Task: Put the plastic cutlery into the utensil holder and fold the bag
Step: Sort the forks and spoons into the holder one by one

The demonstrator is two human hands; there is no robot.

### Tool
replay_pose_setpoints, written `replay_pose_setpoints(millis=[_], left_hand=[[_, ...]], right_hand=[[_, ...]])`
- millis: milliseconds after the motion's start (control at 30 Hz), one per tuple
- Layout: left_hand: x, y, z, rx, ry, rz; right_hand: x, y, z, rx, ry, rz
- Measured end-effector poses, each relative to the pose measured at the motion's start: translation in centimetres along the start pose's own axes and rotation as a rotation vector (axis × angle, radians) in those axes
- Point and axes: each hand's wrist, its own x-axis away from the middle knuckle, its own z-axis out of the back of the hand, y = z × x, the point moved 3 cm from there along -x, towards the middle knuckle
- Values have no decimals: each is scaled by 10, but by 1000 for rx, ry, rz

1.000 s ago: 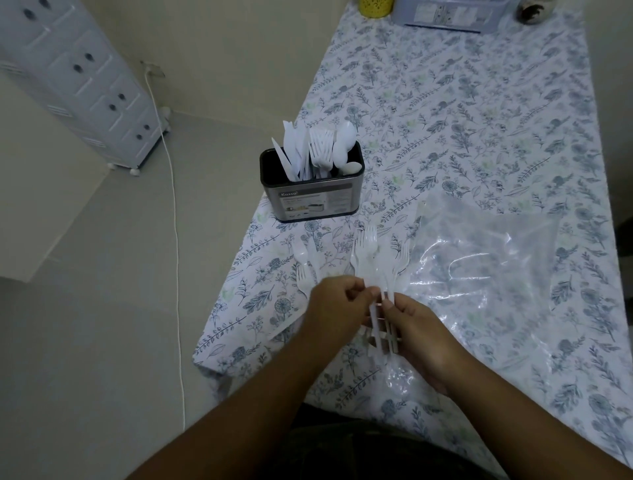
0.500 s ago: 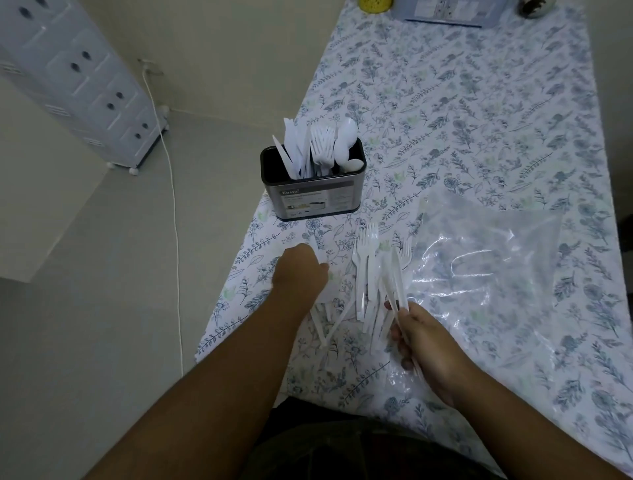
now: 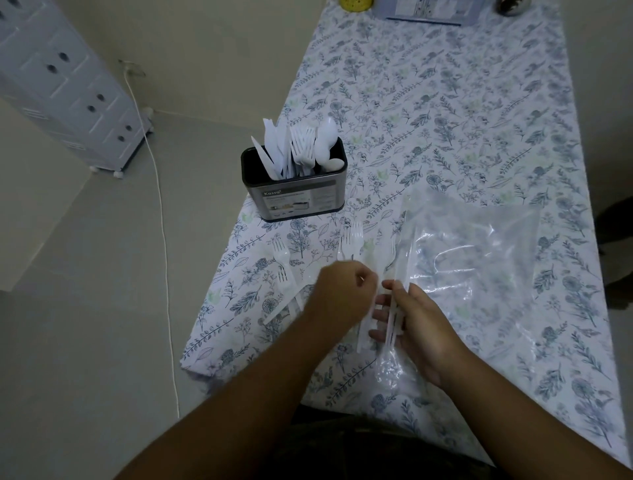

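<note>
A black utensil holder (image 3: 294, 200) stands near the table's left edge, holding white plastic knives, forks and spoons. A clear plastic bag (image 3: 479, 260) lies flat to the right. My right hand (image 3: 416, 315) holds a bundle of white plastic forks (image 3: 392, 320) by their handles. My left hand (image 3: 342, 294) is closed beside it, pinching a fork from the group whose tines (image 3: 352, 236) point away from me. Two loose forks (image 3: 282, 260) lie on the cloth to the left.
The table (image 3: 445, 102) has a floral cloth; its left edge drops to the floor. A yellow cup (image 3: 354, 3), a box (image 3: 424, 10) and a dark jar (image 3: 510, 7) stand at the far end. A white cabinet (image 3: 68, 89) and cord (image 3: 161, 212) are at left.
My left hand reached left toward the loose forks, then came back to the bundle beside my right hand. The right hand kept holding the forks.
</note>
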Motion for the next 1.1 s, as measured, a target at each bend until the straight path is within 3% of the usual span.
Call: replay_pose_setpoints(millis=[67, 200, 333, 400, 533, 667, 800, 833, 967, 1100], left_hand=[[13, 3, -16, 3, -134, -46], [22, -6, -19, -63, -157, -91], [22, -40, 9, -280, 136, -53], [20, -62, 31, -365, 278, 74], [12, -106, 55, -290, 304, 343], [10, -120, 60, -137, 328, 346], [16, -98, 53, -327, 441, 216], [17, -90, 46, -353, 422, 161], [24, -78, 2, -458, 68, 97], [27, -86, -10, -485, 43, 174]], right_hand=[[-1, 4, 1, 9, -33, 5], [0, 18, 9, 24, -12, -27], [-1, 26, 22, 54, 34, -66], [-2, 26, 26, 109, 49, -56], [-4, 27, 26, 143, 72, -49], [-2, 26, 25, 175, 81, -44], [-3, 27, 25, 45, 52, -59], [-3, 27, 25, 45, 51, -55], [-1, 30, 26, 52, 53, -63], [3, 25, 25, 48, 36, -53]])
